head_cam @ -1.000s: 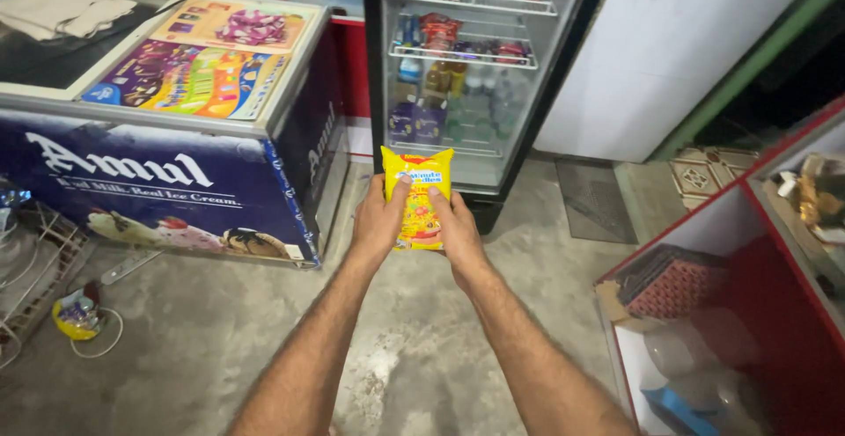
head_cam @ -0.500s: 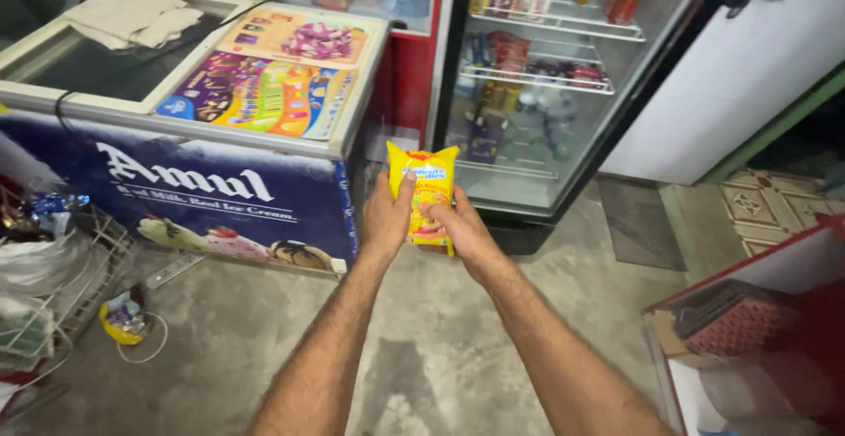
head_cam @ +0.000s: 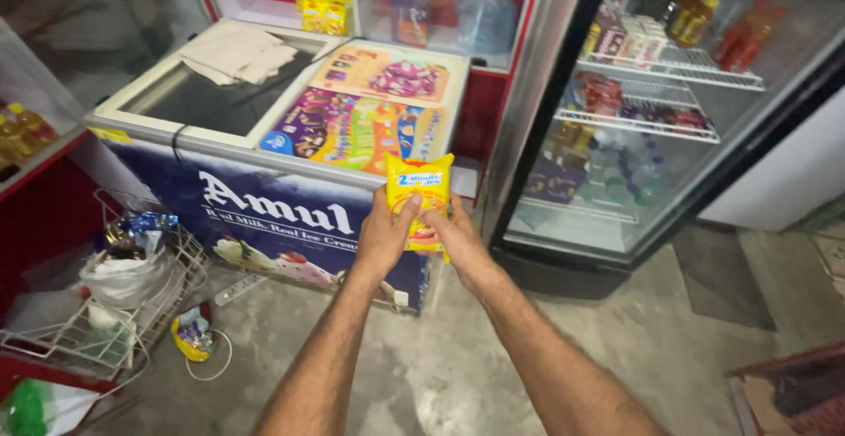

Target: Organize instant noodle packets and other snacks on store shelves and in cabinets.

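The flat yellow plastic packet with a red and blue printed panel (head_cam: pixel 420 188) is held upright in the air at the middle of the view, in front of the near right corner of the freezer and well above the floor. The left hand (head_cam: pixel 385 241) is closed round its lower left edge, thumb laid up the front face. The right hand (head_cam: pixel 459 241) pinches its lower right part, fingers curled over the front. Both forearms reach forward and nearly meet at the packet, so it is carried between two grips with nothing under it.

As I judge it, the step in hand is holding the packet out, face toward the camera. The film looks thin and likely slippery, so any shift of grip would call for one hand keeping a firm pinch while the other lets go.

Just behind stands a blue and white chest freezer (head_cam: pixel 264 212) with sliding glass lids, colourful stickers and a folded beige cloth (head_cam: pixel 231 53) on top. To the right is a tall glass-door fridge (head_cam: pixel 634 128), its wire shelves full of bottles and packs. More small yellow packets (head_cam: pixel 319 7) stand on a red shelf beyond. At the left a white wire basket (head_cam: pixel 132 313) of bags rests on the grey concrete floor (head_cam: pixel 422 374)
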